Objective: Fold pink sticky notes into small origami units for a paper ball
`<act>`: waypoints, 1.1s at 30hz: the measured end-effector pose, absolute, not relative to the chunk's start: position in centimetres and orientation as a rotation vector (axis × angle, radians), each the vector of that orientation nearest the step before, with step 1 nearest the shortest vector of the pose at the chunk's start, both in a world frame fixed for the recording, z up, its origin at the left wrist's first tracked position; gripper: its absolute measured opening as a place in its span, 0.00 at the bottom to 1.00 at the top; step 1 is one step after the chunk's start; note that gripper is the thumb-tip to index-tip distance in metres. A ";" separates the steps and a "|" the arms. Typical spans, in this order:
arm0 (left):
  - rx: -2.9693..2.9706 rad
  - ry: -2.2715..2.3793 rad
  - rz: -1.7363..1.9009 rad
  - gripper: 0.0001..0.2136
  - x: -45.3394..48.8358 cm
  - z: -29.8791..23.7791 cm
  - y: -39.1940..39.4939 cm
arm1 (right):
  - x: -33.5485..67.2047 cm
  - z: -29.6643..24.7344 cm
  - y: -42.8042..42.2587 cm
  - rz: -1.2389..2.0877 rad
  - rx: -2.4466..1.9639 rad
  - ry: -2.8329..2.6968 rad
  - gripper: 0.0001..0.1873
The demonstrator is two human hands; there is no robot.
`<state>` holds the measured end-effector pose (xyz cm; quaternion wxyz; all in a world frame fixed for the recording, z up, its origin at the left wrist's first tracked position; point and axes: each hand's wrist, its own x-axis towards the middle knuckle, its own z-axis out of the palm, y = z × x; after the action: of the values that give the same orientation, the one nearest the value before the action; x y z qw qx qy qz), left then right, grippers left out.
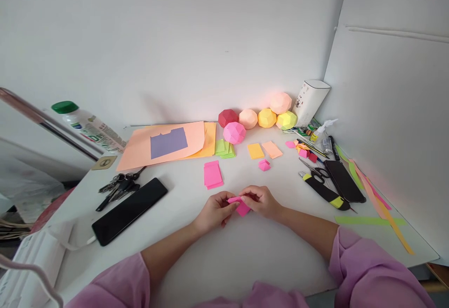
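Note:
My left hand (214, 211) and my right hand (261, 201) meet at the middle of the white table (182, 252), both pinched on a small folded pink paper piece (240, 205) held just above the surface. A stack of pink paper slips (212, 174) lies just beyond my left hand. A small folded pink unit (264, 165) sits beyond my right hand. A pink paper ball (234, 133) rests further back.
Red, peach, yellow and lime paper balls (266, 116) line the wall. Orange sheets (164, 144), green slips (224, 148), keys (119, 187) and a black phone (129, 209) lie left. Scissors (315, 171), a cutter (326, 193), a dark case (345, 181) and paper strips (372, 220) lie right.

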<state>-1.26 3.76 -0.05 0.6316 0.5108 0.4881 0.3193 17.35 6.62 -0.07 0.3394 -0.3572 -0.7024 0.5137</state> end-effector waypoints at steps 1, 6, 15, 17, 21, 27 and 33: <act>1.166 1.106 0.728 0.15 -1.3 0.0 3.8 | 17.3 -0.1 6.6 1.324 -0.909 -1.850 0.10; 1.120 1.073 0.784 0.17 -1.2 -0.3 3.8 | 17.3 -0.5 6.8 1.319 -0.899 -1.880 0.13; 1.094 1.049 0.841 0.14 -1.2 -1.0 3.9 | 17.6 -0.5 6.9 1.396 -0.941 -1.863 0.12; 1.097 1.049 0.835 0.14 -1.2 -1.1 3.9 | 17.6 -0.3 6.9 1.413 -0.940 -1.864 0.12; 1.102 1.041 0.835 0.13 -1.3 -1.1 3.8 | 17.6 -0.2 7.0 1.410 -0.938 -1.879 0.11; 1.099 1.040 0.833 0.14 -1.3 -1.0 3.8 | 17.5 -0.3 7.0 1.393 -0.933 -1.892 0.11; 1.101 1.037 0.820 0.14 -1.4 -0.9 3.8 | 17.5 -0.1 6.9 1.405 -0.932 -1.910 0.10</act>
<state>-1.36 3.78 -0.87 0.6522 0.4852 0.4567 0.3614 17.52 6.93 -0.12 0.2925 -0.3497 -0.7169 0.5275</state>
